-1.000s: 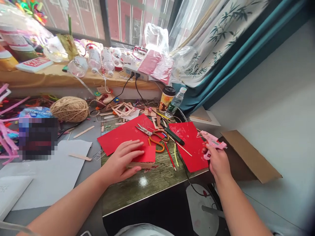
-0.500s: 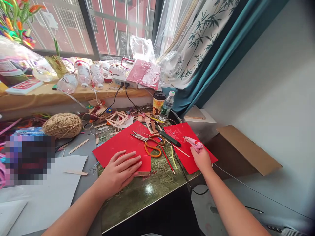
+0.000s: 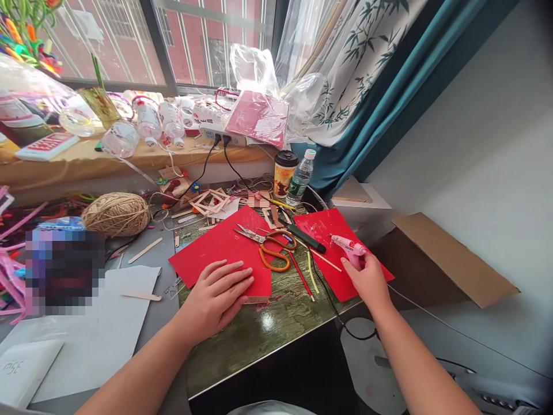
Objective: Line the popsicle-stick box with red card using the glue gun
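Note:
My left hand (image 3: 224, 291) lies flat with fingers stretched out, pressing on a left sheet of red paper (image 3: 216, 253) at the table's front. Under its fingertips, a thin brown strip (image 3: 254, 300) shows along the paper's near edge. In my right hand (image 3: 369, 282) is a pink hot glue gun (image 3: 351, 248), its nozzle pointing left above the right sheet of red paper (image 3: 341, 282). Orange-handled scissors (image 3: 276, 248) rest partly open on the left sheet. A dark green-black tool (image 3: 306, 238), a thin wooden stick (image 3: 322, 259) and a red pencil (image 3: 302, 276) lie between the sheets.
A lidded paper cup (image 3: 284, 176) and a water bottle (image 3: 301, 178) stand at the back. Craft sticks (image 3: 211, 202) clutter the far table beside a ball of twine (image 3: 116, 214). A black cord (image 3: 328, 305) hangs over the front edge. Cardboard (image 3: 453, 253) leans at the right.
The whole view has shifted slightly, moving the table things right in the picture. My right hand has shifted a little on the glue gun's grip. My left hand stays on the paper.

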Available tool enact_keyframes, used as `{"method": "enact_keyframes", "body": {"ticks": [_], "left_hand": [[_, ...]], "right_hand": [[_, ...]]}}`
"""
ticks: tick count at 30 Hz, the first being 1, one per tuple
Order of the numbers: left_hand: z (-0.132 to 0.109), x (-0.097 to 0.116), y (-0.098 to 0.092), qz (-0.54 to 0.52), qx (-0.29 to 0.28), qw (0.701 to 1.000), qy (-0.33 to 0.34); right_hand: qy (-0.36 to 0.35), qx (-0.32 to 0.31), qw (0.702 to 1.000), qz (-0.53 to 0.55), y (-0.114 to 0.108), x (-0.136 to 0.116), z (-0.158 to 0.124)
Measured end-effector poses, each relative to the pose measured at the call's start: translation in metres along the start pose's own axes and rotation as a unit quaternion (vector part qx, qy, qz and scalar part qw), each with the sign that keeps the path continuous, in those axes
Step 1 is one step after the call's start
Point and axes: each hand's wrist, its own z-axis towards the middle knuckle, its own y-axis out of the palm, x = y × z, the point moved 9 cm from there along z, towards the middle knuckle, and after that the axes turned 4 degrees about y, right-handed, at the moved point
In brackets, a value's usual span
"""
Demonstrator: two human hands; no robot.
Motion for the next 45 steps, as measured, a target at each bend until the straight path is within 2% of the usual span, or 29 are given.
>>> {"method": "enact_keyframes", "body": {"ticks": [3, 5, 6, 7, 9, 11, 13, 15, 17, 19, 21, 25, 28, 31, 33, 39, 45], "left_hand": [[0.000, 0.000, -0.002, -0.004, 0.015, 1.000, 0.004], [-0.001, -0.001, -0.001, -0.008, 0.018, 1.000, 0.005], [-0.001, -0.001, -0.001, -0.011, 0.018, 1.000, 0.005], [-0.002, -0.002, -0.001, -0.014, 0.018, 1.000, 0.005], [-0.003, -0.004, -0.003, -0.025, 0.029, 0.999, -0.004], [-0.005, -0.009, -0.006, -0.049, 0.047, 0.997, -0.036], [-0.008, -0.020, -0.009, -0.084, 0.067, 0.990, -0.088], [-0.015, -0.036, -0.009, -0.143, 0.091, 0.972, -0.164], [-0.025, -0.053, -0.003, -0.241, 0.114, 0.933, -0.240], [-0.032, -0.064, 0.008, -0.346, 0.108, 0.887, -0.285], [-0.036, -0.067, 0.021, -0.408, 0.069, 0.857, -0.307], [-0.035, -0.056, 0.037, -0.477, 0.003, 0.822, -0.311], [-0.027, -0.041, 0.039, -0.475, -0.009, 0.835, -0.278], [-0.022, -0.033, 0.039, -0.417, -0.017, 0.871, -0.259], [-0.020, -0.032, 0.039, -0.395, -0.014, 0.882, -0.257], [-0.018, -0.035, 0.037, -0.404, 0.017, 0.879, -0.253], [-0.017, -0.033, 0.033, -0.407, 0.035, 0.881, -0.238]], "right_hand": [[0.002, 0.096, 0.995, -0.007, -0.026, -0.002, -0.021], [-0.060, 0.163, 0.985, -0.002, -0.041, -0.023, -0.045], [-0.113, 0.163, 0.980, 0.002, -0.040, -0.041, -0.059], [-0.170, 0.123, 0.978, 0.007, -0.031, -0.062, -0.074], [-0.258, -0.001, 0.965, 0.042, -0.001, -0.102, -0.106], [-0.269, -0.143, 0.947, 0.101, 0.038, -0.132, -0.136], [-0.218, -0.239, 0.933, 0.160, 0.075, -0.149, -0.155], [-0.128, -0.289, 0.922, 0.225, 0.108, -0.152, -0.162], [-0.070, -0.321, 0.906, 0.266, 0.133, -0.153, -0.163], [-0.067, -0.334, 0.898, 0.278, 0.143, -0.157, -0.160], [-0.112, -0.325, 0.900, 0.268, 0.139, -0.162, -0.154], [-0.265, -0.280, 0.893, 0.231, 0.112, -0.173, -0.150], [-0.336, -0.262, 0.879, 0.216, 0.104, -0.174, -0.153], [-0.352, -0.263, 0.874, 0.209, 0.107, -0.171, -0.155], [-0.347, -0.267, 0.876, 0.201, 0.111, -0.169, -0.156], [-0.342, -0.310, 0.868, 0.183, 0.115, -0.169, -0.164], [-0.328, -0.301, 0.865, 0.233, 0.110, -0.176, -0.167]]}}
